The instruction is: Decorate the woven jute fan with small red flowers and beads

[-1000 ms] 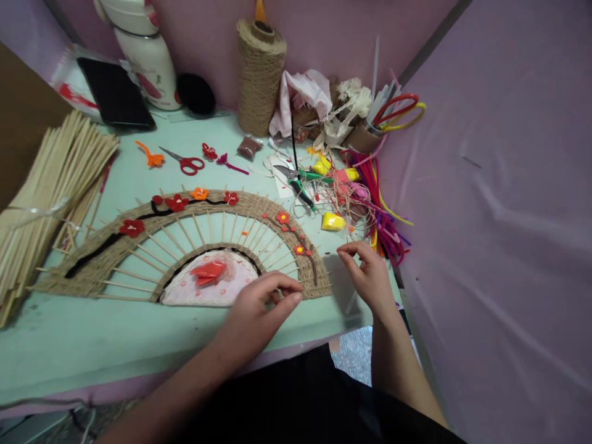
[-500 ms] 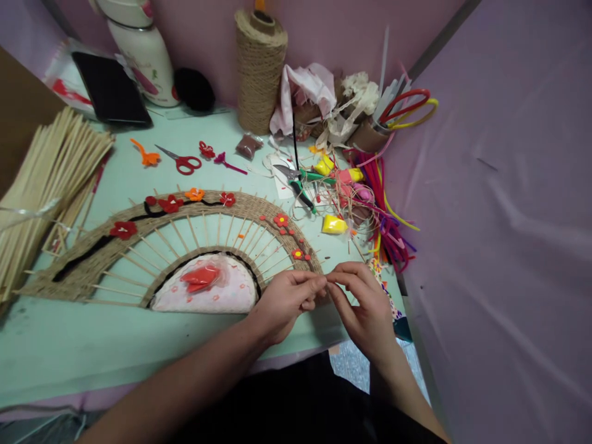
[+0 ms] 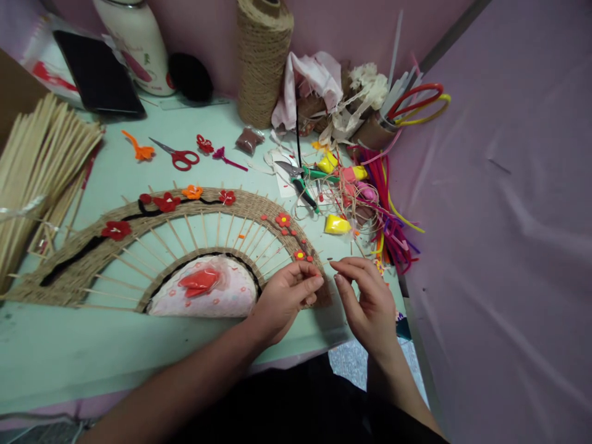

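Note:
Over the right end of a woven fan is my left hand, thumb and forefinger pressed together. Whatever lies in that pinch is too small to make out. My right hand hovers just to its right, thumb and forefinger slightly apart with nothing visible between them. The fan lies flat, its twine band carrying red flowers, an orange flower and small red clay flowers with yellow centres. On its pale half-round base rests a packet of red clay.
Red-handled scissors and green-handled pruning shears lie behind the fan. Yellow clay packets, tangled twine and pipe cleaners crowd the right. A twine spool, bottle, phone and bamboo sticks stand or lie around.
My hands have drawn apart; the right thumb and forefinger have parted from the left fingertips. My left hand stays pinched. The view has shifted slightly.

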A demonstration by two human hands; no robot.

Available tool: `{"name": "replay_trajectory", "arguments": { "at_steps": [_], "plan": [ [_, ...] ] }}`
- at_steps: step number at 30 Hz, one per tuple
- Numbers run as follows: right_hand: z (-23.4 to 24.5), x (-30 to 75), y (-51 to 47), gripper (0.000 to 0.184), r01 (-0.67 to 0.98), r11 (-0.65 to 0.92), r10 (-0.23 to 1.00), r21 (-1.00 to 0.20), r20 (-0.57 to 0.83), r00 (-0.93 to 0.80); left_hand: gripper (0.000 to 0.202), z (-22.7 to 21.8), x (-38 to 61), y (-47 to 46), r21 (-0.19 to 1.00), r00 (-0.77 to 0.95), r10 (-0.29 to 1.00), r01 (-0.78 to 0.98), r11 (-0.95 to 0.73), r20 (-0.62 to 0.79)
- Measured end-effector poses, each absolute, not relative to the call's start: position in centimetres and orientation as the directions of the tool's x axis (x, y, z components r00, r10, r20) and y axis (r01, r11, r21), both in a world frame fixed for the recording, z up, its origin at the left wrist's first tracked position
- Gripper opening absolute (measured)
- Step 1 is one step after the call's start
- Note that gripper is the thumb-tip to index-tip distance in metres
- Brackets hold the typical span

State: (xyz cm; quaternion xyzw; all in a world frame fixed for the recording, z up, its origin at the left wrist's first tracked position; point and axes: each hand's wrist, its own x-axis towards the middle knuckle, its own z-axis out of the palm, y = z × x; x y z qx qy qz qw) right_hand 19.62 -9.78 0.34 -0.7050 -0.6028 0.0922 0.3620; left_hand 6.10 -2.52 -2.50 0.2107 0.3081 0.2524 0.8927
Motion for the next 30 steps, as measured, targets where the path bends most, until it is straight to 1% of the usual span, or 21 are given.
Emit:
{"name": "replay_trajectory", "arguments": {
  "at_steps": [3,5,11,15,18,21,23,25,28,30],
  "plan": [
    [0.3,19.5,-9.5,0.024,0.782,-0.001,0.92,-0.623,0.305,0.244,0.036,-2.5,6.0,-2.5,0.489,0.697,0.591,-0.38,0.785,-0.407],
    [0.3,19.5,-9.5,0.024,0.781,0.01,0.923,-0.625,0.306,0.232,0.042,-2.6,5.9,-2.5,0.489,0.708,0.587,-0.38,0.785,-0.393],
    [0.3,19.7,-9.7,0.023,0.777,0.017,0.916,-0.63,0.321,0.24,0.027,-3.0,6.1,-2.6,0.541,0.682,0.589,-0.326,0.775,-0.434],
    [0.4,19.6,-9.8,0.023,0.78,0.024,0.911,-0.625,0.335,0.241,0.023,-3.5,6.1,-2.7,0.585,0.677,0.618,-0.331,0.74,-0.399],
    [0.4,19.4,-9.8,0.023,0.78,0.032,0.907,-0.625,0.345,0.239,0.029,-3.8,6.0,-2.6,0.632,0.657,0.663,-0.352,0.69,-0.359],
    [0.3,19.3,-9.9,0.025,0.774,0.041,0.909,-0.631,0.345,0.233,0.038,-3.9,5.9,-2.6,0.659,0.635,0.69,-0.358,0.661,-0.347],
    [0.3,19.3,-10.0,0.027,0.768,0.052,0.911,-0.638,0.344,0.225,0.042,-3.9,5.9,-2.5,0.645,0.64,0.688,-0.373,0.667,-0.341],
    [0.2,19.3,-10.1,0.028,0.763,0.062,0.912,-0.643,0.348,0.219,0.044,-3.8,5.9,-2.5,0.604,0.657,0.67,-0.391,0.695,-0.345],
    [0.2,19.3,-10.1,0.028,0.761,0.069,0.91,-0.645,0.353,0.216,0.043,-3.6,5.9,-2.5,0.546,0.673,0.639,-0.397,0.737,-0.373],
    [0.3,19.3,-10.1,0.028,0.762,0.066,0.911,-0.644,0.35,0.217,0.042,-3.5,5.8,-2.6,0.545,0.671,0.636,-0.394,0.741,-0.381]
  ]
}}
